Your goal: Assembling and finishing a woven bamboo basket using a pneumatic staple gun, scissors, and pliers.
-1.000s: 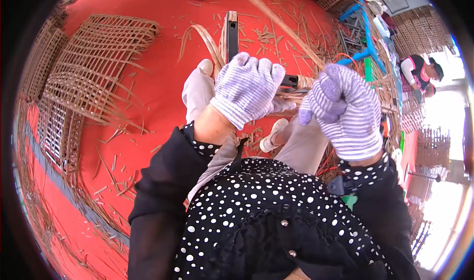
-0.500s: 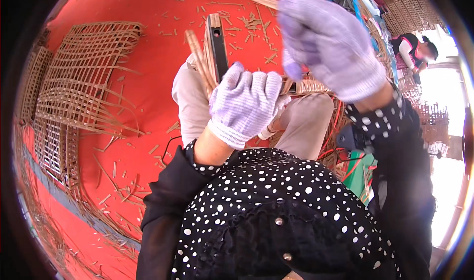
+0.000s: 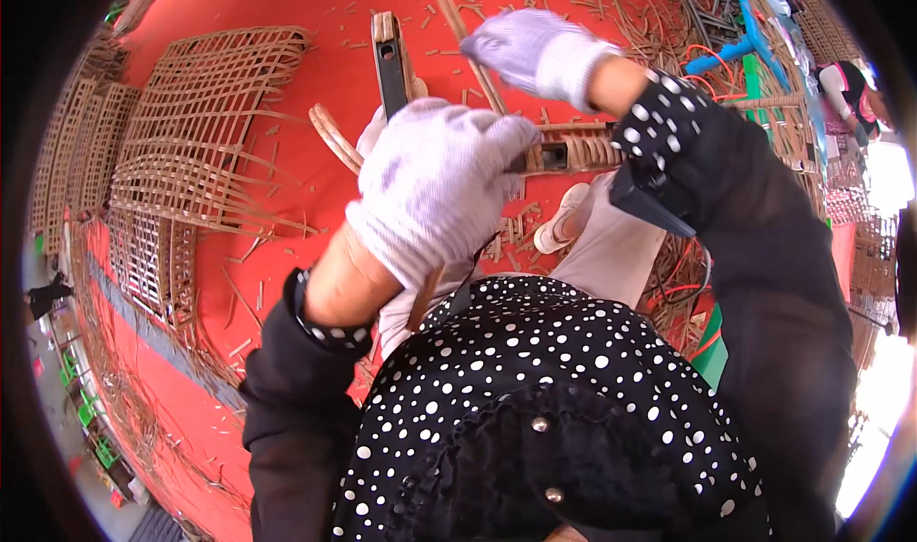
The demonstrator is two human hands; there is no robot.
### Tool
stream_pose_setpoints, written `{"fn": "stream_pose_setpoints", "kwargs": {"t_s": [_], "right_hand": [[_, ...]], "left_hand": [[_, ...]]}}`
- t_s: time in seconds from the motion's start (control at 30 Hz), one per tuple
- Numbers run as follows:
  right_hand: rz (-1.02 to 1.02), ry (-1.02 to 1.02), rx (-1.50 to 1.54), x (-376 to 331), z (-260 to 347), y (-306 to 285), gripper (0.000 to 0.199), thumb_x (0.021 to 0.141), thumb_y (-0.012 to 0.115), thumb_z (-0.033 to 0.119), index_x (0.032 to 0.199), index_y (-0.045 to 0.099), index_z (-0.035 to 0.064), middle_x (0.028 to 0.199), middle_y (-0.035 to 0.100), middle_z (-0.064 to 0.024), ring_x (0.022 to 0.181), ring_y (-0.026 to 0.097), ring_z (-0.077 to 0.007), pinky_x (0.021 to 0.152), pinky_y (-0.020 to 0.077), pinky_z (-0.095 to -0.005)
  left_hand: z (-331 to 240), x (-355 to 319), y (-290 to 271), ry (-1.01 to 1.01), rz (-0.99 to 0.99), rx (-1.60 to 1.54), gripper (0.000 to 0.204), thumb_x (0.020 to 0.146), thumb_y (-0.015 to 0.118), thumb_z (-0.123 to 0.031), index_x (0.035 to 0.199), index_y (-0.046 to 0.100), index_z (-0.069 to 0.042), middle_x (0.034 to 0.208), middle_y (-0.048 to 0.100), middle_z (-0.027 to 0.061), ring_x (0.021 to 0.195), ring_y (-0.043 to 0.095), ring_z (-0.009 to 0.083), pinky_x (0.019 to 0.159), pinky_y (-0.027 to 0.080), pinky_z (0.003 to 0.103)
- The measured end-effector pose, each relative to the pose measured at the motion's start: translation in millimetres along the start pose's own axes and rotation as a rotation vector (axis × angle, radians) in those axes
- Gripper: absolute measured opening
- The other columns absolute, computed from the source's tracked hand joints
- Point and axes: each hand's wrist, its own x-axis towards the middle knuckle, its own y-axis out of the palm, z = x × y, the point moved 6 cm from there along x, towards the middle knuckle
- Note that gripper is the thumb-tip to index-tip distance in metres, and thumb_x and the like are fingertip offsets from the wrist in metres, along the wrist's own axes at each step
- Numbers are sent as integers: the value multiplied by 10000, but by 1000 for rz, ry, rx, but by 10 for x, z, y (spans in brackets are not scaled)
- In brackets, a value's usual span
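My left hand (image 3: 439, 179), in a white-and-lilac knit glove, is closed over the corner of a black frame (image 3: 393, 82). One arm of the frame points away from me; the other runs right, partly wrapped with tan wicker (image 3: 594, 152). Beyond the frame, my right hand (image 3: 535, 55), gloved alike, pinches a flat wicker strip (image 3: 489, 85). The strip slants down toward the left hand, and its lower end is hidden near the frame. A loose strip end (image 3: 334, 136) sticks out left of the left hand. Another short strip end (image 3: 427, 298) shows below that wrist.
Woven wicker panels (image 3: 205, 122) lie at the left on a red floor covering (image 3: 334, 45) strewn with strip scraps. Blue metal bars (image 3: 723, 55) and loose strips stand at the upper right. Another person (image 3: 845, 98) is at the far right.
My right hand has moved left and farther away, swinging the strip from a leftward stretch to a steep slant. My left hand and the frame have shifted slightly left and away.
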Motion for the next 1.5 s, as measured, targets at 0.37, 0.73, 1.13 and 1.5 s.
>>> {"fn": "stream_pose_setpoints", "kwargs": {"t_s": [0.37, 0.73, 1.13, 1.5], "right_hand": [[-452, -184, 530, -973, 425, -392, 291, 714, 704, 142, 962, 578, 54, 854, 568, -105, 744, 601, -267, 668, 494, -338], [-43, 13, 765, -574, 186, -371, 261, 735, 704, 108, 965, 624, 16, 775, 624, -56, 698, 573, -98, 639, 472, -256], [127, 22, 1007, -806, 324, -198, 235, 712, 688, 23, 941, 633, 11, 796, 598, -22, 733, 562, -86, 689, 469, -249], [410, 37, 1155, -603, 247, -188, 462, 710, 711, 97, 1127, 531, 16, 882, 593, -46, 761, 557, -98, 642, 474, -233]], "left_hand": [[328, 314, 90, -109, 687, -198, 452, 567, 638, -157, 1011, 617, -71, 713, 629, 102, 647, 596, 246, 625, 473, 340], [152, -699, -148, -549, -270, -49, 451, 670, 737, -256, 1045, 548, -91, 1073, 548, 99, 889, 590, 299, 741, 490, 389], [433, -1524, 975, -549, -172, -677, 208, 890, 480, -172, 815, 594, -14, 703, 598, 137, 664, 596, 286, 607, 449, 345], [-231, -1246, 95, -151, -924, 206, 272, 704, 640, -72, 973, 614, -52, 884, 580, 87, 752, 586, 296, 655, 444, 439]]}}
